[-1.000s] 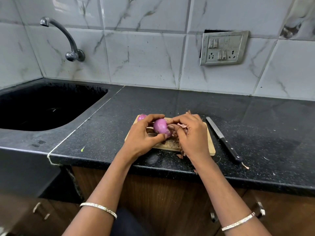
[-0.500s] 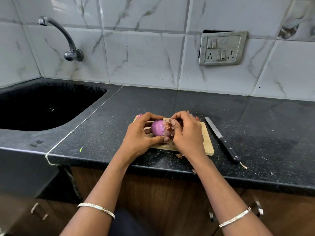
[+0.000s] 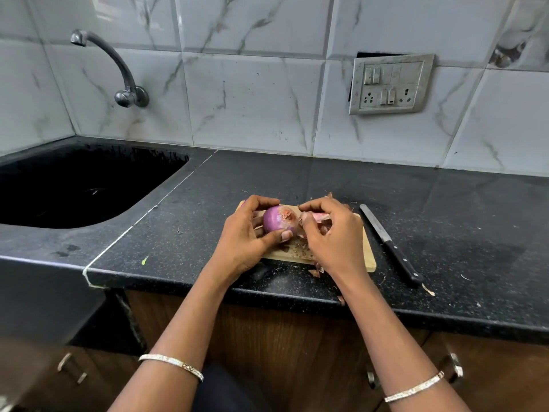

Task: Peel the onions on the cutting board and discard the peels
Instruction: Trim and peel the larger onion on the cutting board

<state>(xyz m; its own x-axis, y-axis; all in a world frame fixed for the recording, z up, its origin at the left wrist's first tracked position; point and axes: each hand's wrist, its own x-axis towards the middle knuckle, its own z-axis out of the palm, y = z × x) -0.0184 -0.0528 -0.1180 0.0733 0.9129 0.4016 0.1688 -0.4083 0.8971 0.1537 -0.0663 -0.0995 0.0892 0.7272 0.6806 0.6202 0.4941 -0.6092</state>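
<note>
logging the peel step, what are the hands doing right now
Left hand: closed, gripping the onion above the cutting board.
Right hand: closed, pinching a strip of peel at the onion's side.

The wall [image 3: 252,93] is covered in glossy white tiles with grey marble veining. A curved metal tap [image 3: 118,66] comes out of it above a deep black sink [image 3: 74,188] sunk into the left end of the counter [image 3: 445,218], which is speckled black stone with a soft sheen. A steel switch and socket panel [image 3: 390,84] sits slightly crooked on the wall, with a dark gap along its top edge. Below the counter are brown wooden cupboards [image 3: 297,352] with metal handles [image 3: 451,367].
</note>
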